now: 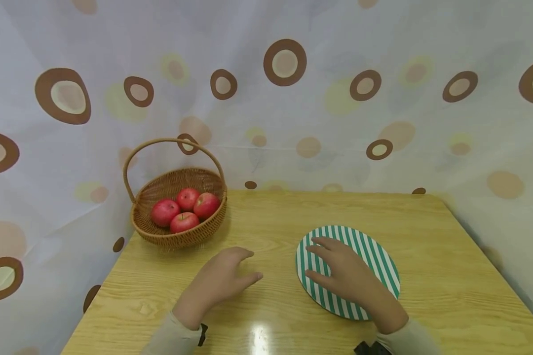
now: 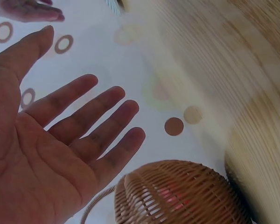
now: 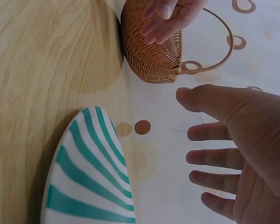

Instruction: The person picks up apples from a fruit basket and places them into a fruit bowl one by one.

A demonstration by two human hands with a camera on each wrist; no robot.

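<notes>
**Both hands flat and loose, striped plate under the right one**

Nearest to the person, both hands hover over the front part of the wooden table [image 1: 448, 256]. The right hand [image 1: 346, 276] is spread above the green-and-white striped plate [image 1: 377, 256], fingers straight and relaxed, gripping nothing. The wrist view shows clear air between palm and plate, so I'd say it's hovering rather than pressing, though from the head view alone you couldn't tell. The left hand [image 1: 219, 281] sits just left of the plate, over bare wood, also slack and holding nothing.

The plate lies flat, right of the table's middle and toward the front edge. It looks thin, stiff and smooth (probably ceramic or melamine, can't say which), so I'd guess it's slippery and chip-prone if it's ceramic. Lying flush like that, the rim is the only place to pinch, likely by sliding a thumb under the edge.

Further back, at the back-left corner, a wicker basket [image 1: 160, 231] with a hoop handle holds four red apples [image 1: 184, 207]. A spotted curtain [image 1: 284, 64] hangs behind.
</notes>
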